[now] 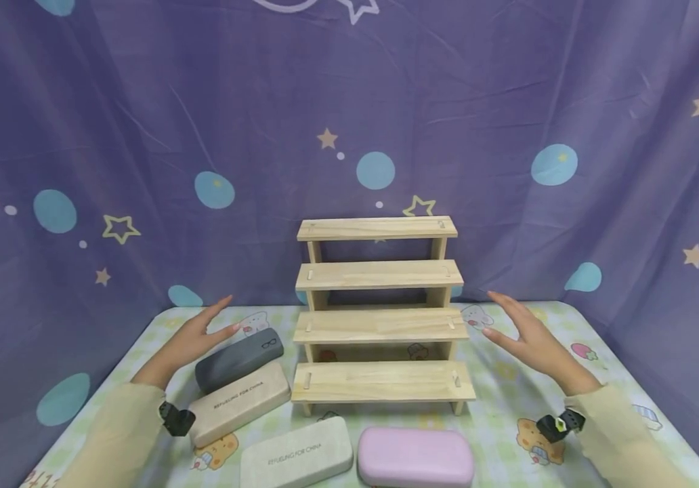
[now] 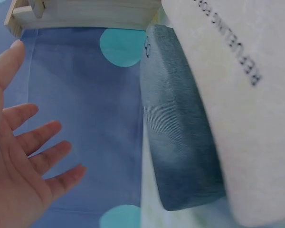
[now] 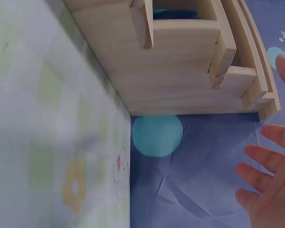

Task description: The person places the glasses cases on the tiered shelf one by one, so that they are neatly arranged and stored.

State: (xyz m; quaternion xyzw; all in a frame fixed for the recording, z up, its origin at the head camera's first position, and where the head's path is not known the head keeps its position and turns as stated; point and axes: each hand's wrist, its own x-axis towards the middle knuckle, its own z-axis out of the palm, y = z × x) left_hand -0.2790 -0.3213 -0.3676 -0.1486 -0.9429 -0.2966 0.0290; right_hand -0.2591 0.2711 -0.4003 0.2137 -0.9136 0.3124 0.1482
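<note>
My left hand [image 1: 187,342] hovers over the left side of the table, fingers spread, touching nothing. Nearest to it lies a dark grey-blue glasses case [image 1: 240,359] with a small glasses mark. On the other side, my right hand [image 1: 535,346] is held in the air with its fingers extended, to the right of a wooden stepped rack [image 1: 380,325]. The rack has several bare tiers. In the left wrist view, the fingers [image 2: 47,137] are apart and hold nothing. The right wrist view shows spread fingers [image 3: 263,173] beside the rack's side panel [image 3: 161,66].
Beside the dark case lies a beige case [image 1: 242,403] lettered "REFUELING FOR CHINA". A pale green case [image 1: 297,454] with the same lettering and a pink case [image 1: 415,457] lie in front of the rack. A checked cloth [image 1: 502,407] covers the table; a purple curtain [image 1: 276,102] hangs behind.
</note>
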